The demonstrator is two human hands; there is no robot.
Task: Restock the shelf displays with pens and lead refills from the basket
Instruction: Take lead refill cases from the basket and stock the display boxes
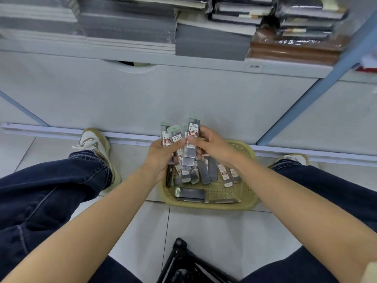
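1. Clearly, the main risk was the fanned bunch of lead refill packs (170, 137) slipping. The left hand (161, 160) was curled round several slick packs at their lower ends only, so a loosened thumb would probably have spilled them.
2. The right hand (212, 147) pinched one more pack (192, 139) upright against that bunch. Pushing it in crookedly could have levered a neighbour out.
3. Any drop would likely have landed in the basket (250, 203), which sat directly beneath both hands. A pack might still have bounced onto the floor tiles (204, 231) nearer the person.
4. The held packs stood above the fingers, their green tops pointing away from the wrists toward the shelf (183, 64).
5. More loose packs (205, 174) lay below the hands in the basket, and what looked like pens (224, 201) lay on the wrist side of them.
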